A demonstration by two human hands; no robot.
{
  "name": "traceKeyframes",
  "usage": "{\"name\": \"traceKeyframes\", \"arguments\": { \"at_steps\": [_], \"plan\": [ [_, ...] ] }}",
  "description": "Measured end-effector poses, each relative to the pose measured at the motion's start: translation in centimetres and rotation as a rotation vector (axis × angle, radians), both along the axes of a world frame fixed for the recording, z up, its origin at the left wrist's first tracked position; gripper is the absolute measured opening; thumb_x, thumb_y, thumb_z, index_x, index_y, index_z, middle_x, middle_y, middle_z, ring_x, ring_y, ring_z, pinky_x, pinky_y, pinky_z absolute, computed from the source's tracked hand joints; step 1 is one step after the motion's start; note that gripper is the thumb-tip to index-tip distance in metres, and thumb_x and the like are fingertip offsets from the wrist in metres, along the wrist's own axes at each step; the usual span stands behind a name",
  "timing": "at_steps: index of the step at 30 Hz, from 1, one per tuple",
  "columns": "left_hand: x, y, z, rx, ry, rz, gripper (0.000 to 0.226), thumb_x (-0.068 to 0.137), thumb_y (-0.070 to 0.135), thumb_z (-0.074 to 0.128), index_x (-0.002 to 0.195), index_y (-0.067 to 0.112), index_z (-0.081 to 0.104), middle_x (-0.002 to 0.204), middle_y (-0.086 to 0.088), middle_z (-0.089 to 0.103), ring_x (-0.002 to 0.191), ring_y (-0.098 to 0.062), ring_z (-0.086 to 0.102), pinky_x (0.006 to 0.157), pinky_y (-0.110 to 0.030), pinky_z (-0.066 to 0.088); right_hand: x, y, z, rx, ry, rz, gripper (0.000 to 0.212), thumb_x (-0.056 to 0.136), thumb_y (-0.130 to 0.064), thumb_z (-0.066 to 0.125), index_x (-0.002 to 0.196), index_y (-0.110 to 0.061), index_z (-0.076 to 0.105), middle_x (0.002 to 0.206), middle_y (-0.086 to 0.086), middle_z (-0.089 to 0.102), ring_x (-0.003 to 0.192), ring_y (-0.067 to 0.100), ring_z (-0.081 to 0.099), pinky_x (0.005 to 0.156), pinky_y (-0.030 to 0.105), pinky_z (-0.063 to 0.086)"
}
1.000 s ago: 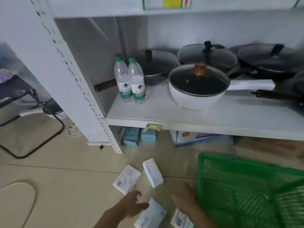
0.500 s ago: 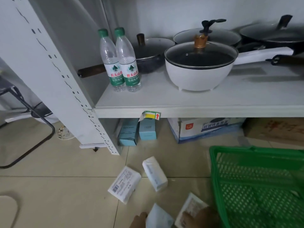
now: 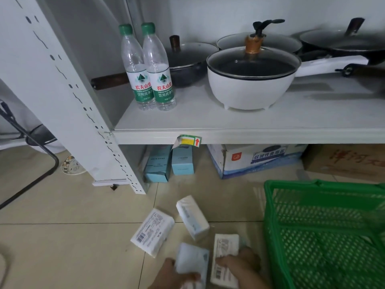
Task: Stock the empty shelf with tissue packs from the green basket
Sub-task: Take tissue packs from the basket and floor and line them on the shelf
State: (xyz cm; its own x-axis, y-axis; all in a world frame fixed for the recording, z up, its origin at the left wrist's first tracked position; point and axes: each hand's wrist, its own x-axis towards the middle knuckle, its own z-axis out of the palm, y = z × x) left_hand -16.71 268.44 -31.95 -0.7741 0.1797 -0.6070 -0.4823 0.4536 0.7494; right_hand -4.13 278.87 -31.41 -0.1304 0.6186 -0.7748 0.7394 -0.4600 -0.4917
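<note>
Several white tissue packs lie on the tiled floor in front of the shelf. One pack (image 3: 153, 231) lies label up and another (image 3: 192, 216) rests on its side beside it. At the bottom edge my left hand (image 3: 173, 277) grips a pale pack (image 3: 193, 260). My right hand (image 3: 241, 264) holds a pack with a barcode label (image 3: 226, 252), tilted up off the floor. The green basket (image 3: 325, 232) stands to the right of my hands; no packs are visible inside it. The white shelf board (image 3: 239, 119) lies above.
On the shelf stand two water bottles (image 3: 149, 67), a white lidded pot (image 3: 253, 77) and several dark pans behind it. Under it are blue boxes (image 3: 169, 162) and cardboard cartons (image 3: 254, 159). A white perforated upright (image 3: 68, 88) and a black chair frame (image 3: 27, 134) are at left.
Both hands have closed on a tissue pack each and lifted them slightly. The view has moved closer to the shelf and lower.
</note>
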Motion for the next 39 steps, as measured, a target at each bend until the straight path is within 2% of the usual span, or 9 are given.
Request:
{"name": "traceKeyframes", "arguments": {
  "at_steps": [2, 5, 8, 15, 25, 28, 33, 37, 39],
  "plan": [
    [1.0, -3.9, 0.3, 0.048, -0.124, -0.305, 0.036, 0.08, 0.006, 0.085, 0.106, -0.017, 0.073, 0.101, -0.026, 0.079, 0.094, -0.038, 0.076, 0.088, -0.046, 0.058, -0.5, -0.1, 0.6, 0.039, -0.029, 0.051, 0.064, 0.043, -0.025, 0.101, 0.1, -0.01, 0.076, 0.114, 0.016, 0.07, 0.1, 0.03, 0.073, 0.085, 0.037, 0.065],
    [-0.5, -7.3, 0.0, -0.031, -0.201, -0.487, 0.066, 0.05, 0.039, 0.101, 0.101, 0.005, 0.078, 0.091, -0.004, 0.084, 0.08, -0.019, 0.081, 0.067, -0.028, 0.06, -0.7, -0.5, 1.7, 0.042, 0.009, 0.051, 0.055, 0.052, -0.015, 0.101, 0.097, -0.008, 0.071, 0.11, 0.018, 0.074, 0.095, 0.032, 0.076, 0.081, 0.043, 0.066],
    [-0.5, -7.1, -0.1, -0.105, -0.138, -0.455, 0.058, 0.063, 0.036, 0.098, 0.107, 0.008, 0.073, 0.089, 0.001, 0.084, 0.077, -0.013, 0.08, 0.057, -0.019, 0.056, -0.1, -0.6, 1.9, -0.004, 0.083, 0.03, 0.044, 0.063, 0.0, 0.095, 0.088, -0.011, 0.061, 0.1, 0.018, 0.079, 0.085, 0.035, 0.079, 0.078, 0.051, 0.067],
    [-0.8, -7.0, 1.7, -0.141, -0.135, -0.479, 0.053, 0.063, 0.039, 0.098, 0.102, 0.01, 0.076, 0.086, 0.004, 0.084, 0.076, -0.013, 0.08, 0.065, -0.023, 0.057, 0.4, -0.1, 1.9, -0.017, 0.159, 0.037, 0.068, 0.067, 0.004, 0.092, 0.122, -0.001, 0.053, 0.107, 0.022, 0.077, 0.085, 0.034, 0.079, 0.073, 0.047, 0.068],
    [-0.9, -6.8, 4.9, -0.048, -0.132, -0.454, 0.069, 0.055, 0.035, 0.102, 0.112, 0.008, 0.072, 0.1, -0.01, 0.083, 0.097, -0.03, 0.079, 0.099, -0.05, 0.059, -0.1, 1.9, 4.1, -0.131, 0.279, 0.088, 0.053, 0.072, 0.002, 0.089, 0.12, 0.0, 0.068, 0.099, 0.019, 0.082, 0.084, 0.031, 0.081, 0.074, 0.045, 0.068],
    [-1.8, -6.5, 8.3, 0.028, -0.143, -0.448, 0.072, 0.056, 0.034, 0.101, 0.115, 0.004, 0.072, 0.103, -0.015, 0.082, 0.102, -0.035, 0.077, 0.102, -0.05, 0.057, -1.1, 3.5, 6.8, -0.176, 0.365, 0.119, 0.046, 0.077, 0.003, 0.085, 0.12, 0.002, 0.069, 0.096, 0.02, 0.082, 0.084, 0.033, 0.082, 0.077, 0.047, 0.067],
    [-3.6, -5.6, 17.0, 0.097, -0.096, -0.39, 0.058, 0.075, 0.024, 0.091, 0.12, -0.003, 0.067, 0.106, -0.018, 0.081, 0.097, -0.035, 0.077, 0.081, -0.041, 0.061, -2.8, 5.2, 13.8, -0.235, 0.477, 0.172, 0.045, 0.083, -0.002, 0.081, 0.126, -0.001, 0.069, 0.111, 0.021, 0.08, 0.103, 0.037, 0.077, 0.098, 0.054, 0.06],
    [-4.0, -4.7, 26.0, 0.125, -0.043, -0.342, 0.06, 0.077, 0.029, 0.092, 0.122, -0.002, 0.068, 0.113, -0.019, 0.079, 0.109, -0.04, 0.074, 0.103, -0.054, 0.056, -3.5, 5.4, 21.7, -0.259, 0.593, 0.162, 0.045, 0.08, -0.007, 0.083, 0.123, -0.004, 0.071, 0.11, 0.019, 0.081, 0.103, 0.037, 0.078, 0.099, 0.056, 0.059],
    [-3.9, -4.1, 31.1, 0.146, -0.029, -0.329, 0.061, 0.075, 0.029, 0.093, 0.122, -0.001, 0.069, 0.112, -0.018, 0.08, 0.109, -0.04, 0.075, 0.103, -0.058, 0.055, -3.4, 5.5, 26.6, -0.269, 0.654, 0.146, 0.044, 0.079, -0.007, 0.084, 0.121, -0.003, 0.072, 0.108, 0.019, 0.082, 0.101, 0.037, 0.079, 0.095, 0.053, 0.061]
  ]
}}
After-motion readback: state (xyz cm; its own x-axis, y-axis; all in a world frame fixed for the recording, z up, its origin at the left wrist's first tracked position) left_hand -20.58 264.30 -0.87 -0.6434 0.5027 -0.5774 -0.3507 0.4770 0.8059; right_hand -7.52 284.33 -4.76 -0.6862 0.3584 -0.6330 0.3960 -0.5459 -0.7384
